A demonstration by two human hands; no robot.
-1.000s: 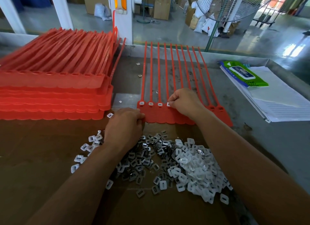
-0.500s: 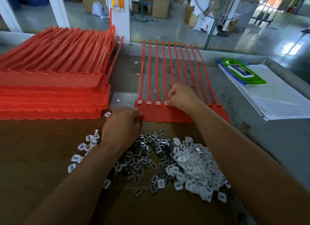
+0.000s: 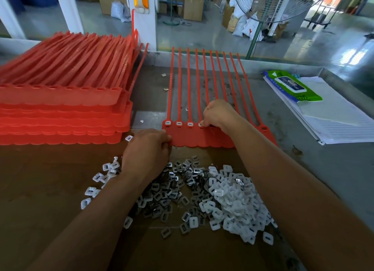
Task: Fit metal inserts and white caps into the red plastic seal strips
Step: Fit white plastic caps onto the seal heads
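One red seal strip sheet (image 3: 194,136) lies flat mid-table, its thin tails running away from me. White caps sit in its three leftmost heads, and a fourth cap (image 3: 200,125) is under my fingertips. My right hand (image 3: 219,114) is closed with its fingertips pinching that fourth cap into the head. Gripping the sheet's near left corner is my left hand (image 3: 148,149). In front of me lies a loose heap: dark metal inserts (image 3: 168,192) on the left and white caps (image 3: 232,196) on the right.
A tall stack of red seal strip sheets (image 3: 60,109) fills the left of the table. Lined paper (image 3: 340,117) and a green wipes pack (image 3: 293,86) lie at the right. Brown cardboard (image 3: 40,190) covers the near table. A fan (image 3: 281,4) stands beyond the table's far edge.
Both hands stay at the same spots on the sheet; my right hand keeps working at the fourth head. Only the camera view has shifted slightly.
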